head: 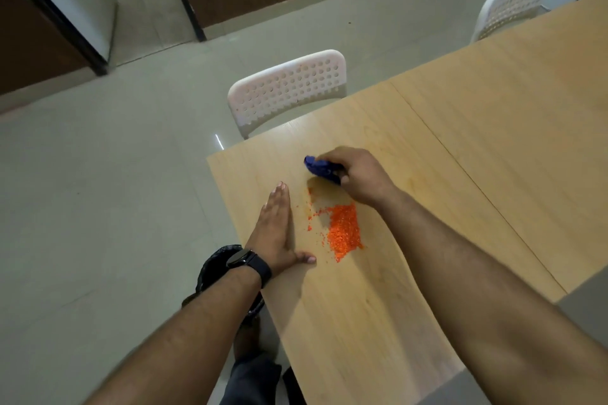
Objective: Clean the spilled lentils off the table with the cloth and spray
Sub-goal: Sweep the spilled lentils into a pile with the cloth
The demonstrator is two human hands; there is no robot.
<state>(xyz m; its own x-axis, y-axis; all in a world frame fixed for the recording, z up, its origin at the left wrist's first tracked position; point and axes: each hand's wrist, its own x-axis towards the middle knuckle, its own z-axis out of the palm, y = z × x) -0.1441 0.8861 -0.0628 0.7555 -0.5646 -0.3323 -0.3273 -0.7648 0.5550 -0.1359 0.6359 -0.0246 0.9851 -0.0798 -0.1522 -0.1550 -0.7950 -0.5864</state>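
**Lentils, spilled, orange — item on desk, with cloth in attendance**

Head view. The lentils [343, 232] lay in one dense heap near the left edge of the desk [362, 322], with a thin scatter of single grains trailing toward the far side and toward the left hand. Judged as handling: dry, light, hard and free-rolling; no grain could be gripped singly, and a quick stroke would likely send them skittering over the edge. Best taken as a mass, swept or corralled, not lifted.

The cloth [320, 168], dark blue, was bunched small and held in the right hand [358, 176], fingers curled round it, at the desk surface just beyond the heap. Judged soft, limp and light; a bunched grip suited it, with the free wad as the sweeping face.

The left hand [276, 230] stood flat and spread on its edge, fingers straight, thumb out, just left of the scatter: a fair barrier for the grains. A dark watch [245, 261] sat on that wrist.

A dark lined bin [214, 268] showed below the desk edge, partly hidden by the left forearm. Two white perforated chairs [289, 89] stood at the far side. No spray bottle was in view.
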